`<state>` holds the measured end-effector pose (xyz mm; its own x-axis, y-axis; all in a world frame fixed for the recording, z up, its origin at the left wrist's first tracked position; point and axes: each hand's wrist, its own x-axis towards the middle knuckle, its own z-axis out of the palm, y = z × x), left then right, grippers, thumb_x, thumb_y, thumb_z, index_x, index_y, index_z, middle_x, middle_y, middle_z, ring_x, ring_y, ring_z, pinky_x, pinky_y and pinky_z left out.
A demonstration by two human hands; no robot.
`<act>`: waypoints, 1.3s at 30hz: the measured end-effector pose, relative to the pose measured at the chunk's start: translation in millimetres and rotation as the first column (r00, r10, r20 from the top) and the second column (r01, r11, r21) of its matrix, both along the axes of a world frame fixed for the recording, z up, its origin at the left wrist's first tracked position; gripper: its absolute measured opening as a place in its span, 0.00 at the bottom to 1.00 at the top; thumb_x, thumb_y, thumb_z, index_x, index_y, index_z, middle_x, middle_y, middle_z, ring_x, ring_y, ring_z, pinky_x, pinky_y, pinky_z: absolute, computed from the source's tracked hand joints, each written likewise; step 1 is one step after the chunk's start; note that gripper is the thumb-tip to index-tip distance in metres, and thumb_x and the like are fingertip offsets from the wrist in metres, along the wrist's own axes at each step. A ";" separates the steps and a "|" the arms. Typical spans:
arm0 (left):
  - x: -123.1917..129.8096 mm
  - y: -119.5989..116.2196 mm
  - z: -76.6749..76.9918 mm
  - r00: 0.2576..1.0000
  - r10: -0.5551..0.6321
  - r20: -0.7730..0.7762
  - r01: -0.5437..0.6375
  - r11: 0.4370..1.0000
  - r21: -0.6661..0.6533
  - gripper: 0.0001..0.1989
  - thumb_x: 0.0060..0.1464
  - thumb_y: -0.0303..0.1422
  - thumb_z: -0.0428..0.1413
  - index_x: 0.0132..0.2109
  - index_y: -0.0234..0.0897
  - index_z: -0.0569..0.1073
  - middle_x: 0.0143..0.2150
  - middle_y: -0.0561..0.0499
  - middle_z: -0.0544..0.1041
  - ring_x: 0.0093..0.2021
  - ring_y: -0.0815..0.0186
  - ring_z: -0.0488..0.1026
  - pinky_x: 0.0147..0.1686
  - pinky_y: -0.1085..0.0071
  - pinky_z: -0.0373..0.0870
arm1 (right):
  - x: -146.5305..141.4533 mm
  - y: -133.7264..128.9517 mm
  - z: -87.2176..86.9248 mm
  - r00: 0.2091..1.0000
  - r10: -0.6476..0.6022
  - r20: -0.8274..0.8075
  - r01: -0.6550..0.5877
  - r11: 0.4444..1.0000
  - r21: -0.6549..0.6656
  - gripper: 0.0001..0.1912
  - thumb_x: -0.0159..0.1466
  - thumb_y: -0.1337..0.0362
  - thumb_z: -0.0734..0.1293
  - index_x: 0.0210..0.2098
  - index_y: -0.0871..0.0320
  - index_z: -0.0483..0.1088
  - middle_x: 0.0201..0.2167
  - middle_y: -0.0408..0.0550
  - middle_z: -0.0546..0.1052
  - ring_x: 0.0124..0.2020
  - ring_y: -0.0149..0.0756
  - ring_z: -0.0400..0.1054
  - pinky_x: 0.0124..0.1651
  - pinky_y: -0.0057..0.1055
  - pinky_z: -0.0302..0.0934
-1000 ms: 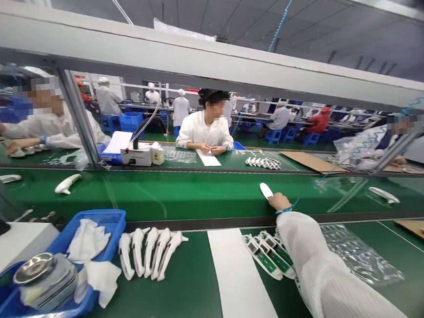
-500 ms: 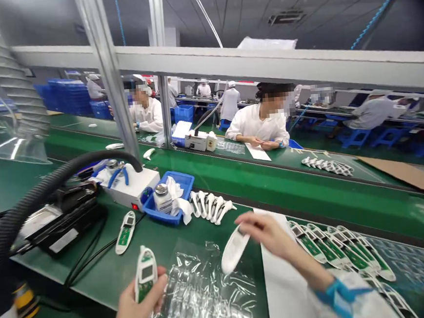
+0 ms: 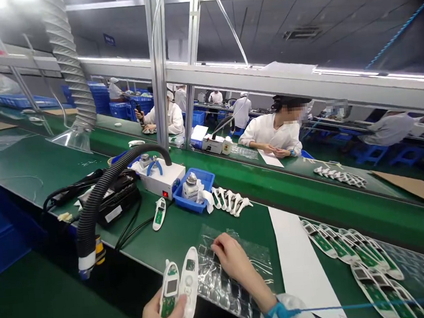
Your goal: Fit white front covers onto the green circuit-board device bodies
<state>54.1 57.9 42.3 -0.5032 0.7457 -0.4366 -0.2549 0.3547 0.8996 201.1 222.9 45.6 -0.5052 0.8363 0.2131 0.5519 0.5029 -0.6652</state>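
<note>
My left hand [image 3: 154, 316] is closed around two pieces side by side. One is a white handheld casing half [image 3: 168, 291] with a green circuit board and a dark square screen. Against it stands a white oval cover [image 3: 190, 278] with a small window and round button openings. My right hand [image 3: 231, 256], a blue band at its wrist, reaches over a clear plastic blister sheet [image 3: 222, 290] of square pockets. Its fingertips are pinched together at the sheet's upper left part; whatever lies between them is too small to make out.
A blue tray [image 3: 190, 205] with a metal-topped bottle sits beyond, beside several white handset parts [image 3: 230, 199]. White paper [image 3: 297, 265] and several board-filled casings [image 3: 368, 284] lie right. A black hose [image 3: 107, 179] arches at left. A co-worker [image 3: 270, 132] sits across.
The white cover has passed from my right hand to my left, beside the circuit-board casing. My right hand has moved left and down onto the blister sheet. The view has turned left.
</note>
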 end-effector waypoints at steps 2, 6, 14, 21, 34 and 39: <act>-2.5 -3.0 -3.8 0.999 0.049 -0.023 -0.048 0.999 0.021 0.28 0.32 0.54 0.64 0.32 0.33 0.74 0.12 0.58 0.61 0.14 0.70 0.56 0.15 0.73 0.55 | -1.9 -1.1 -12.4 0.999 -0.041 0.019 0.041 0.999 0.008 0.07 0.61 0.65 0.64 0.26 0.55 0.67 0.25 0.44 0.70 0.28 0.38 0.65 0.31 0.31 0.53; -2.3 -6.2 -9.0 0.999 0.031 -0.036 -0.031 0.999 0.020 0.27 0.34 0.53 0.63 0.32 0.33 0.73 0.13 0.57 0.63 0.13 0.70 0.57 0.15 0.73 0.56 | -4.6 -11.8 -22.0 0.995 -0.101 0.015 0.101 0.995 0.005 0.09 0.62 0.65 0.63 0.25 0.54 0.64 0.24 0.44 0.68 0.26 0.38 0.63 0.30 0.32 0.51; 10.3 -1.6 -3.1 0.998 0.034 -0.055 -0.031 0.998 0.052 0.22 0.39 0.48 0.61 0.33 0.31 0.72 0.13 0.58 0.62 0.14 0.71 0.57 0.14 0.75 0.57 | -2.1 -41.1 6.4 0.979 -0.064 -0.193 0.081 0.994 0.080 0.10 0.67 0.64 0.59 0.29 0.54 0.64 0.28 0.45 0.67 0.30 0.38 0.60 0.34 0.32 0.52; 21.7 0.4 -4.5 0.994 0.003 -0.105 0.005 0.997 0.075 0.20 0.42 0.46 0.59 0.35 0.31 0.72 0.14 0.59 0.62 0.13 0.71 0.57 0.13 0.75 0.56 | -7.4 -56.6 32.7 0.955 0.060 -0.292 -0.125 0.970 -0.207 0.12 0.66 0.65 0.61 0.25 0.56 0.61 0.25 0.41 0.64 0.27 0.33 0.57 0.32 0.28 0.51; 28.2 1.1 7.3 0.992 0.004 -0.126 0.006 0.997 0.078 0.18 0.41 0.45 0.61 0.30 0.33 0.73 0.14 0.57 0.63 0.13 0.72 0.58 0.14 0.76 0.56 | -10.0 -60.9 20.7 0.967 0.003 -0.256 -0.058 0.976 -0.211 0.08 0.65 0.65 0.62 0.29 0.56 0.62 0.27 0.40 0.65 0.28 0.31 0.58 0.33 0.27 0.51; 23.5 -0.1 -14.0 0.992 -0.048 -0.117 0.053 0.998 0.040 0.21 0.40 0.48 0.61 0.33 0.33 0.73 0.15 0.56 0.65 0.12 0.71 0.58 0.12 0.75 0.57 | -12.0 -68.9 16.8 0.948 -0.033 -0.316 -0.075 0.943 -0.323 0.10 0.65 0.62 0.62 0.29 0.55 0.57 0.25 0.37 0.61 0.25 0.29 0.55 0.29 0.26 0.51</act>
<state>77.6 57.8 28.3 -0.5097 0.7884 -0.3445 -0.1304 0.3250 0.9367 189.1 154.0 62.5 -0.4763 0.8757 0.0791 0.2806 0.2366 -0.9302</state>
